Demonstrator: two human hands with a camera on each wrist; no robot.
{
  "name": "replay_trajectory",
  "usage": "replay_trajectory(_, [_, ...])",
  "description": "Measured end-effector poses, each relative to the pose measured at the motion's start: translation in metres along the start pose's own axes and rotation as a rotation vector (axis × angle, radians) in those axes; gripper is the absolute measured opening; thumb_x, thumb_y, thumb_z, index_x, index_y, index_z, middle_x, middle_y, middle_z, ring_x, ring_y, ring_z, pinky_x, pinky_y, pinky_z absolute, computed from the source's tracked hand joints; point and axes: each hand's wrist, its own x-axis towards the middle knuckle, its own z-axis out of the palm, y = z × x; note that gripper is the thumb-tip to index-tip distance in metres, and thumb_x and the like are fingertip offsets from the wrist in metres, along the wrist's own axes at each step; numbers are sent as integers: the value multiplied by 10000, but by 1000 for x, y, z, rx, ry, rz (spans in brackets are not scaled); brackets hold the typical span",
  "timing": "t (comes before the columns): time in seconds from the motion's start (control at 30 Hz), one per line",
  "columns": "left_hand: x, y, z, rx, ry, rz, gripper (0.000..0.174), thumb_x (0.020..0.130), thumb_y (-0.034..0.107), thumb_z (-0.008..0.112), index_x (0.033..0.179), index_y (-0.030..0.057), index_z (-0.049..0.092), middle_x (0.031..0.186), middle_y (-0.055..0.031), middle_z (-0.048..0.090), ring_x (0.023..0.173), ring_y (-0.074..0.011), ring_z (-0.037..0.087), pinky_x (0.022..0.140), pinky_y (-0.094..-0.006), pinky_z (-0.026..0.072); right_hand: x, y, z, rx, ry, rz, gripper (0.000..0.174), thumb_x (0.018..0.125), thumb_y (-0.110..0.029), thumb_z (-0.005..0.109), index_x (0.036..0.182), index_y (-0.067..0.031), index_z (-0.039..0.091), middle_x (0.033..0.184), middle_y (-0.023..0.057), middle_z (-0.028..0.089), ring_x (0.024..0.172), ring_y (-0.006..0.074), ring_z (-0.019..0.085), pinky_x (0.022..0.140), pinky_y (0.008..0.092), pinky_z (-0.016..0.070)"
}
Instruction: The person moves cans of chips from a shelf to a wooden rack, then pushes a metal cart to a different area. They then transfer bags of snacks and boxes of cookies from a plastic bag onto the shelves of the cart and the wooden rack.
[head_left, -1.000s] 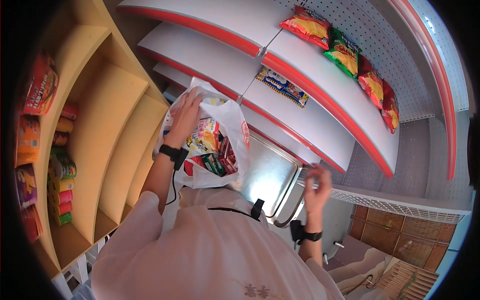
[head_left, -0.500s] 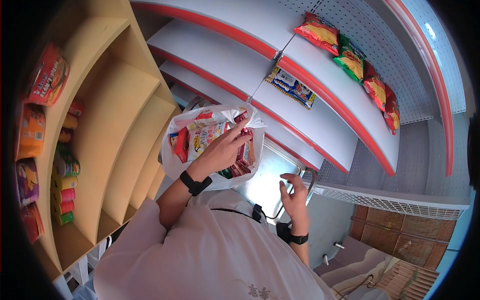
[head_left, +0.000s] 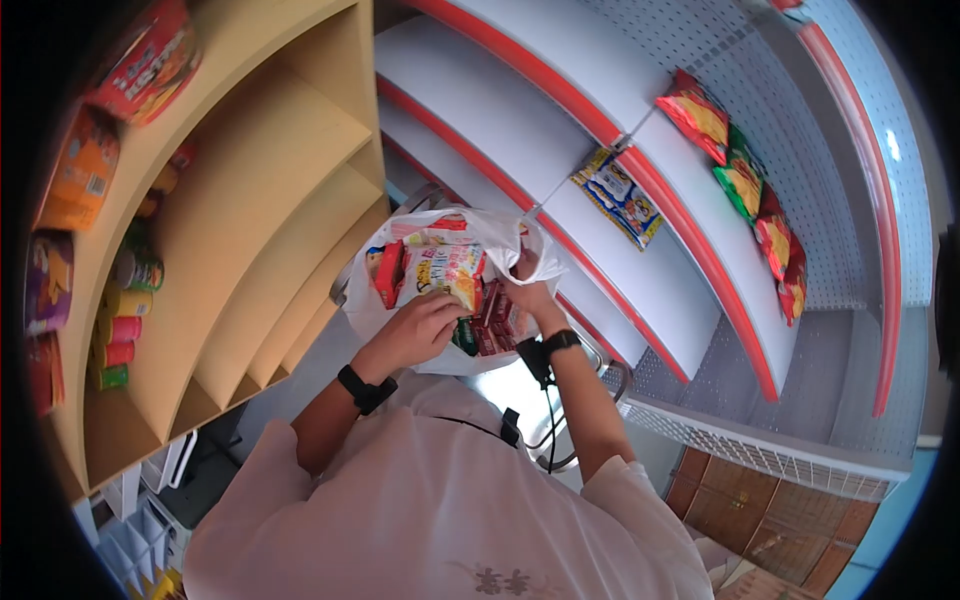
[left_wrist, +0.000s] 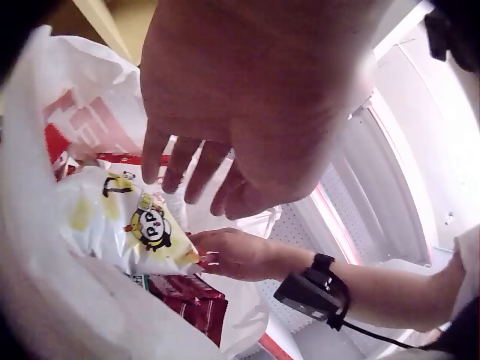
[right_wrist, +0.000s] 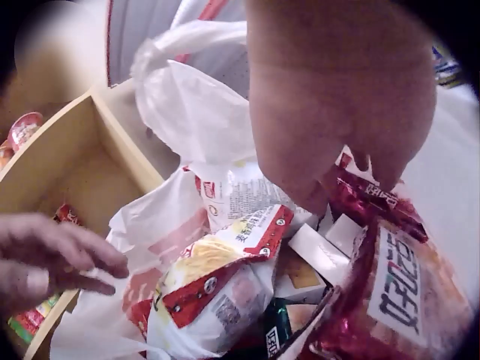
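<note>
A white plastic bag (head_left: 480,235) stuffed with snack packets stands in front of me. My left hand (head_left: 420,328) is at its near rim; in the right wrist view the left hand (right_wrist: 94,270) pinches the thin white plastic of the bag (right_wrist: 195,105). My right hand (head_left: 522,290) reaches in from the right side. In the left wrist view the right hand (left_wrist: 206,259) pinches the corner of a white-and-yellow packet (left_wrist: 142,225). Red packets (right_wrist: 397,292) lie under its fingers.
A wooden shelf unit (head_left: 250,200) with cans and packets stands on the left. White shelves with red edges (head_left: 600,130) carry chip bags (head_left: 740,180) and a blue-yellow packet (head_left: 615,195). A metal trolley (head_left: 600,375) sits under the bag.
My right hand came up from the trolley handle to the bag's right side. My left hand moved from the far rim to the near rim. The view swung left.
</note>
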Motion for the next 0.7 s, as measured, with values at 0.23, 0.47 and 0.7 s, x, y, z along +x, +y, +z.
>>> replay_trajectory(0.23, [-66, -40, 29, 189, -14, -345, 372, 885, 312, 534, 1149, 50, 553, 1252, -229, 460, 1106, -383, 501, 925, -444, 430, 40, 6, 7, -166, -157, -178, 427, 762, -177, 597, 1133, 23, 529, 1159, 253, 545, 1101, 424, 501, 953, 485, 378])
replay_trajectory(0.47, [-88, -49, 38, 50, -347, -566, 431, 897, 355, 506, 1174, 26, 519, 1203, -255, 497, 1049, -398, 532, 907, -446, 437, 32, -20, 11, -62, -51, -8, 474, 770, -206, 593, 1181, 10, 500, 1187, 255, 532, 1125, 430, 481, 996, 488, 340])
replay_trajectory(0.7, [-27, -45, 19, 265, 207, -319, 623, 803, 272, 646, 1296, -14, 394, 1354, -241, 353, 1244, -409, 373, 989, -465, 378, -20, -25, -2, -47, 55, 207, 572, 776, -200, 609, 1263, 24, 412, 1285, 264, 444, 1195, 434, 414, 1030, 480, 312])
